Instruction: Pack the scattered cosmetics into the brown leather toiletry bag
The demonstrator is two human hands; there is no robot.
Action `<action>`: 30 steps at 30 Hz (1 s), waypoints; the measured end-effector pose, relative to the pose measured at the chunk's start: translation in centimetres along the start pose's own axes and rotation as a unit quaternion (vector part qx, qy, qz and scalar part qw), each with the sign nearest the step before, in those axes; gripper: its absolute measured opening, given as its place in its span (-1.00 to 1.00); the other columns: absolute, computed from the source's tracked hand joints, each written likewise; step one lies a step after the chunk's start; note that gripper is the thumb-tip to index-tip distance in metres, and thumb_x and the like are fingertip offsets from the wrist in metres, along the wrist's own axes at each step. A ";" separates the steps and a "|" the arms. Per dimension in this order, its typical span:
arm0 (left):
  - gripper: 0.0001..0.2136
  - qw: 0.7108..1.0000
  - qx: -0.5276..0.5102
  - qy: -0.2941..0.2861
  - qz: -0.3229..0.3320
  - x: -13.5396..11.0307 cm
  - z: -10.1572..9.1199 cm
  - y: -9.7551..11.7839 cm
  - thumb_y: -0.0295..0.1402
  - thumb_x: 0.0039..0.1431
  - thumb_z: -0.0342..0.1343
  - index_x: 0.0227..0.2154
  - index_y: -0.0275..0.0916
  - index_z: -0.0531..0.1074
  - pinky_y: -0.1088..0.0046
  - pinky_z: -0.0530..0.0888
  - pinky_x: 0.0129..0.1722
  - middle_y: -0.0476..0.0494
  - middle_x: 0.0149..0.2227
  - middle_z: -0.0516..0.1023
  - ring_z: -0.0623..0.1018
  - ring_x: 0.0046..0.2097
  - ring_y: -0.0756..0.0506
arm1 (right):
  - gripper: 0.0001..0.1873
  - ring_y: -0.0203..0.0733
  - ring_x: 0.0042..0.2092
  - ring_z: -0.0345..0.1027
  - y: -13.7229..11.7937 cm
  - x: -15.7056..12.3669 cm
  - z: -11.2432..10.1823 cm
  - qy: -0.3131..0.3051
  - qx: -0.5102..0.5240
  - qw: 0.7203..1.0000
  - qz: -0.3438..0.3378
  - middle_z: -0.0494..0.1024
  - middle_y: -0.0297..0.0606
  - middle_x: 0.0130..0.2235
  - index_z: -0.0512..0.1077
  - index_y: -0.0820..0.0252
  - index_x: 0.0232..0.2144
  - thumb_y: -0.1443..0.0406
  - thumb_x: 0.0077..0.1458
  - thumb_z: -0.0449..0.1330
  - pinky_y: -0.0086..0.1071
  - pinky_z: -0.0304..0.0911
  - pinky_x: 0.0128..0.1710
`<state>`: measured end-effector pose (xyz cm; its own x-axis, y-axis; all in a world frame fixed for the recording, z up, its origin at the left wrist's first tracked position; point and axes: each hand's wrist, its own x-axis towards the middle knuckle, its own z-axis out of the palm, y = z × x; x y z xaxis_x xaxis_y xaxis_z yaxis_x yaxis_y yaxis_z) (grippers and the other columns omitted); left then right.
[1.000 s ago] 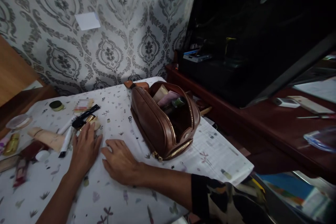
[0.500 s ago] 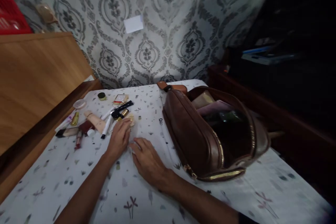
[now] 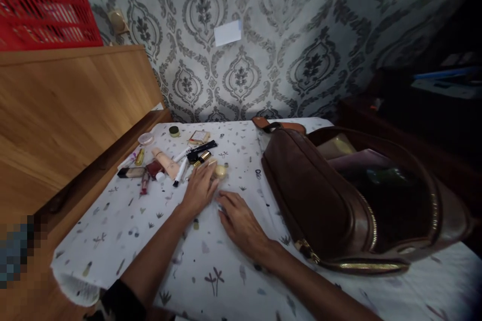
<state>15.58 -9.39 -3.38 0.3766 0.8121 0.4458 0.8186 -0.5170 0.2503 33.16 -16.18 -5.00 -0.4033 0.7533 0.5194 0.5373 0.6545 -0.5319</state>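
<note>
My left hand (image 3: 200,186) lies with its fingers stretched over the near edge of a pile of make-up, against a small pale-yellow round item (image 3: 220,171) whose kind I cannot make out. My right hand (image 3: 243,223) rests on the cloth beside it, fingers extended and holding nothing visible. The pile includes a peach tube (image 3: 165,161), a black tube (image 3: 205,147), a white pen-like stick (image 3: 181,173), a foundation bottle (image 3: 131,173) and a gold tube (image 3: 139,157). Behind them sit a compact (image 3: 199,137), a dark-lidded jar (image 3: 173,131) and a clear round case (image 3: 145,139).
A brown leather bag (image 3: 312,190) stands unzipped on the right, with pouches inside. The printed cloth (image 3: 211,266) covers the table. A wooden cabinet (image 3: 75,105) bearing a red basket (image 3: 45,5) borders the left side, and patterned wallpaper (image 3: 263,70) the back.
The view has turned left, so everything appears farther right. My left hand has shifted slightly, leaving more of the pale-yellow item showing. My right hand stays close beside it.
</note>
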 end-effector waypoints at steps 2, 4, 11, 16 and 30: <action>-0.52 0.998 0.036 0.028 -0.036 0.2 -0.4 -0.3 -0.21 0.44 -0.14 0.32 -0.26 0.17 -0.03 0.14 0.39 -0.35 0.34 0.31 0.21 0.42 -0.23 | -0.64 0.00 0.15 0.35 0.2 -0.1 0.1 -0.004 0.006 1.000 0.011 0.48 -0.02 0.09 0.44 0.24 0.02 0.46 0.20 0.05 -0.02 0.36 0.17; -0.50 0.990 0.090 0.052 -0.099 0.3 -0.8 -1.1 -0.20 0.43 -0.12 0.32 -0.34 0.18 -0.10 0.09 0.39 -0.45 0.37 0.23 0.16 0.44 -0.31 | -0.64 0.00 0.17 0.35 0.4 -0.1 0.2 -0.010 0.012 0.999 0.029 0.48 0.01 0.11 0.45 0.25 0.02 0.43 0.20 0.06 -0.02 0.35 0.18; -0.37 0.933 0.188 0.050 -0.302 0.4 -1.4 -4.4 -0.04 0.37 -0.06 0.30 -0.45 0.23 -0.27 0.08 0.31 -0.68 0.34 0.20 0.14 0.41 -0.52 | -0.60 0.03 0.20 0.33 0.7 1.5 -0.2 -0.059 0.035 0.994 0.087 0.48 -0.03 0.14 0.47 0.20 0.04 0.36 0.15 0.12 0.01 0.29 0.20; -0.41 0.938 0.176 0.023 -0.299 0.2 -1.5 -4.7 -0.03 0.38 -0.07 0.24 -0.41 0.33 -0.26 0.04 0.34 -0.61 0.33 0.25 0.12 0.41 -0.56 | -0.58 0.07 0.18 0.32 1.2 3.3 0.6 -0.042 0.002 0.993 0.114 0.45 0.01 0.14 0.45 0.27 0.06 0.33 0.15 0.10 0.02 0.27 0.22; -0.58 0.982 0.039 0.080 -0.169 0.6 -1.3 -5.1 -0.20 0.45 -0.15 0.22 -0.32 0.26 0.17 0.35 0.24 -0.37 0.20 0.46 0.44 0.25 -0.20 | -0.58 0.05 0.28 0.26 3.2 2.3 1.8 0.017 0.016 0.996 0.091 0.40 0.02 0.25 0.45 0.23 0.10 0.26 0.25 0.05 0.06 0.24 0.27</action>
<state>11.03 -6.60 -3.23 0.0094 0.8772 0.4800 0.9178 -0.1981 0.3440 32.58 -12.21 -6.69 -0.2760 0.8578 0.4335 0.5749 0.5088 -0.6407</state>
